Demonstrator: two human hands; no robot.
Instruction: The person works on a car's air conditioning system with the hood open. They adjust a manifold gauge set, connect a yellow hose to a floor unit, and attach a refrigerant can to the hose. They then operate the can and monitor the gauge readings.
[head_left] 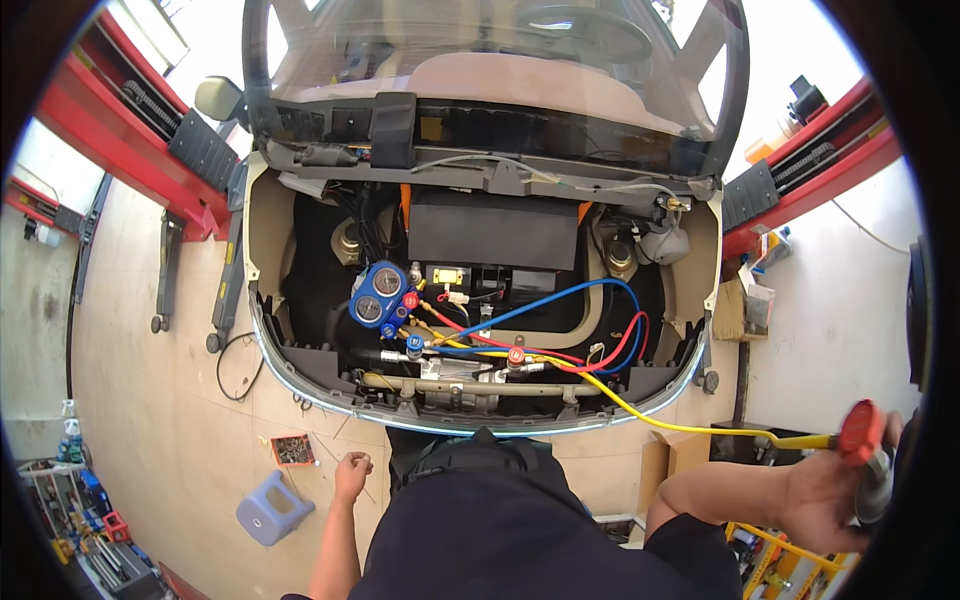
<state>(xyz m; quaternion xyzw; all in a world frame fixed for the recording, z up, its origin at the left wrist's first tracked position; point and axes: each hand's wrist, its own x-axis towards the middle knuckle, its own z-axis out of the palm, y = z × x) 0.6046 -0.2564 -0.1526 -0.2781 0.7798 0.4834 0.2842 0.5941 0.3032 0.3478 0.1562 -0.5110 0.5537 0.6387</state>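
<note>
At the right rim, my right hand (822,500) is closed around a grey metal fitting below a red valve knob (862,432); its fingertips are partly hidden. A yellow hose (690,428) runs from this valve to the blue manifold gauge set (380,295) in the car's open front bay. My left hand (352,477) hangs low over the floor, fingers curled, with nothing seen in it. A blue coupler (415,346) and a red coupler (516,357) sit near the front crossbar. From them the blue hose (560,297) and red hose (640,335) loop rightward.
The car's front rim (480,432) curves close before my body. Red lift posts (140,125) stand on both sides. Left on the floor are a blue-grey stool (272,510), a red tray of small parts (293,450) and a tool cart (110,540). Cardboard boxes (740,305) stand right.
</note>
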